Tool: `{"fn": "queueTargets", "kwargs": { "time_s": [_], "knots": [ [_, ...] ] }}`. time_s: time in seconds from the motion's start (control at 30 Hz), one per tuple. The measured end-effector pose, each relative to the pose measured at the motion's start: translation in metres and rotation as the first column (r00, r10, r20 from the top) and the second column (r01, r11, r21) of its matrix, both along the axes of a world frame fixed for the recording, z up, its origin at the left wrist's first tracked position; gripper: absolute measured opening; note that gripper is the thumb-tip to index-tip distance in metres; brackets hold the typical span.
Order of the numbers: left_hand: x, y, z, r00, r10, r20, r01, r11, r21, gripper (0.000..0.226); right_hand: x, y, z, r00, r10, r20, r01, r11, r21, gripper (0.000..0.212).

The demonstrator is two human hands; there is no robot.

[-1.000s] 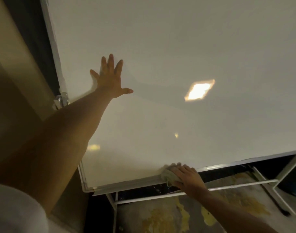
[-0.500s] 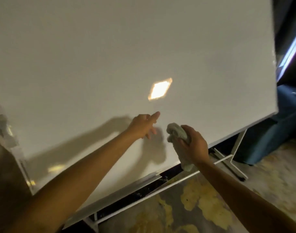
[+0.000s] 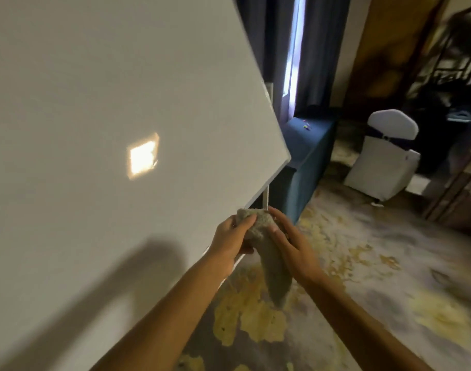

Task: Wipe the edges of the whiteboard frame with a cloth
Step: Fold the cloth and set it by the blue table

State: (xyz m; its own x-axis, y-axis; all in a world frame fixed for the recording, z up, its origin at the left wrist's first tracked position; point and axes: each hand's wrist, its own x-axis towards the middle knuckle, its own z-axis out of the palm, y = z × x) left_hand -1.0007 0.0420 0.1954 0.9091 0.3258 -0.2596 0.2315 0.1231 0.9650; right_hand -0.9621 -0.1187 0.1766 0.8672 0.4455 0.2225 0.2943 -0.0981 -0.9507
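Observation:
A large whiteboard (image 3: 108,103) on a stand fills the left of the view, tilted, with its right frame edge (image 3: 258,81) running down to the lower right corner. A grey-green cloth (image 3: 272,266) hangs in front of the board's bottom edge. My left hand (image 3: 233,236) grips the cloth's bunched top. My right hand (image 3: 290,242) holds the cloth from the right side, fingers along it. Both hands sit just below the board's lower right part, off the frame.
A dark blue covered table (image 3: 306,153) stands behind the board's right corner. A white-covered chair (image 3: 384,159) is farther right. Dark curtains (image 3: 320,49) hang at the back. Patterned carpet (image 3: 376,277) spreads below.
The view has swung right toward the board's right corner. My left hand left the board surface and took hold of the cloth, now held by both hands.

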Motion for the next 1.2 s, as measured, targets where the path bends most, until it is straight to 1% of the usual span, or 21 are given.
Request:
{"fn": "queueTargets", "kwargs": {
  "time_s": [0.07, 0.13, 0.17, 0.2, 0.23, 0.33, 0.37, 0.43, 0.5, 0.57, 0.63, 0.7, 0.73, 0.77, 0.87, 0.93, 1.0, 1.03, 1.1, 1.17, 1.2],
  "knots": [
    [0.047, -0.027, -0.004, 0.998, -0.046, 0.033, 0.045, 0.999, 0.01, 0.053, 0.038, -0.028, -0.001, 0.984, -0.093, -0.155, 0.103, 0.993, 0.056, 0.041],
    [0.094, -0.057, -0.005, 0.993, -0.102, 0.058, 0.101, 0.995, 0.013, 0.043, 0.083, -0.058, -0.002, 0.948, -0.183, -0.26, 0.209, 0.975, 0.074, 0.038],
    [0.117, -0.069, -0.005, 0.99, -0.126, 0.07, 0.126, 0.992, 0.008, 0.035, 0.105, -0.072, -0.001, 0.932, -0.204, -0.301, 0.24, 0.967, 0.088, 0.037],
    [0.138, -0.079, -0.006, 0.986, -0.147, 0.08, 0.148, 0.989, 0.002, 0.033, 0.125, -0.085, -0.002, 0.914, -0.206, -0.35, 0.253, 0.963, 0.096, 0.038],
    [0.16, -0.089, -0.008, 0.982, -0.167, 0.088, 0.168, 0.986, 0.007, 0.036, 0.147, -0.099, -0.003, 0.887, -0.2, -0.416, 0.262, 0.96, 0.098, 0.041],
    [0.23, -0.115, -0.017, 0.973, -0.215, 0.088, 0.217, 0.976, -0.023, 0.059, 0.209, -0.133, -0.017, 0.775, -0.119, -0.62, 0.242, 0.963, 0.117, 0.066],
    [0.248, -0.12, -0.02, 0.972, -0.22, 0.086, 0.225, 0.973, -0.05, 0.061, 0.223, -0.14, -0.02, 0.737, -0.053, -0.674, 0.219, 0.962, 0.163, 0.073],
    [0.286, -0.132, -0.029, 0.964, -0.248, 0.092, 0.256, 0.963, -0.084, 0.054, 0.256, -0.153, -0.029, 0.678, 0.074, -0.732, 0.197, 0.94, 0.278, 0.079],
    [0.325, -0.145, -0.039, 0.958, -0.27, 0.094, 0.279, 0.955, -0.1, 0.042, 0.294, -0.163, -0.032, 0.658, 0.131, -0.741, 0.21, 0.913, 0.349, 0.082],
    [0.37, -0.157, -0.047, 0.956, -0.275, 0.098, 0.284, 0.955, -0.09, 0.038, 0.339, -0.171, -0.033, 0.699, 0.068, -0.712, 0.241, 0.915, 0.324, 0.079],
    [0.426, -0.168, -0.055, 0.962, -0.256, 0.089, 0.261, 0.964, -0.049, 0.039, 0.394, -0.179, -0.035, 0.753, -0.049, -0.656, 0.27, 0.932, 0.24, 0.071],
    [0.482, -0.175, -0.06, 0.966, -0.246, 0.084, 0.246, 0.969, 0.008, 0.038, 0.446, -0.184, -0.035, 0.804, -0.105, -0.586, 0.224, 0.965, 0.134, 0.067],
    [0.498, -0.177, -0.061, 0.966, -0.244, 0.083, 0.242, 0.97, 0.033, 0.036, 0.459, -0.184, -0.032, 0.83, -0.104, -0.548, 0.178, 0.98, 0.084, 0.066],
    [0.538, -0.18, -0.061, 0.964, -0.254, 0.081, 0.25, 0.967, 0.054, 0.032, 0.495, -0.184, -0.03, 0.843, -0.095, -0.53, 0.145, 0.988, 0.053, 0.061],
    [0.612, -0.185, -0.053, 0.961, -0.255, 0.108, 0.237, 0.959, 0.153, 0.027, 0.567, -0.182, -0.019, 0.877, -0.042, -0.479, 0.062, 0.998, 0.025, 0.046],
    [0.669, -0.186, -0.045, 0.961, -0.252, 0.117, 0.222, 0.949, 0.223, 0.033, 0.622, -0.183, -0.011, 0.88, -0.095, -0.465, 0.088, 0.995, -0.036, 0.049],
    [0.717, -0.185, -0.039, 0.962, -0.252, 0.106, 0.216, 0.938, 0.273, 0.031, 0.672, -0.186, -0.007, 0.879, -0.166, -0.447, 0.129, 0.985, -0.113, 0.056],
    [0.743, -0.185, -0.037, 0.962, -0.25, 0.108, 0.212, 0.937, 0.279, 0.026, 0.7, -0.189, -0.007, 0.873, -0.173, -0.456, 0.135, 0.984, -0.115, 0.052],
    [0.784, -0.186, -0.04, 0.96, -0.245, 0.134, 0.197, 0.934, 0.299, 0.023, 0.752, -0.196, -0.014, 0.848, -0.15, -0.509, 0.139, 0.988, -0.06, 0.036],
    [0.812, -0.186, -0.044, 0.959, -0.226, 0.172, 0.162, 0.933, 0.32, 0.037, 0.79, -0.197, -0.018, 0.827, -0.142, -0.544, 0.178, 0.984, 0.014, 0.024],
    [0.842, -0.188, -0.049, 0.968, -0.166, 0.19, 0.102, 0.946, 0.308, 0.046, 0.829, -0.198, -0.025, 0.813, -0.13, -0.568, 0.189, 0.981, 0.045, 0.019]
  ]
}}
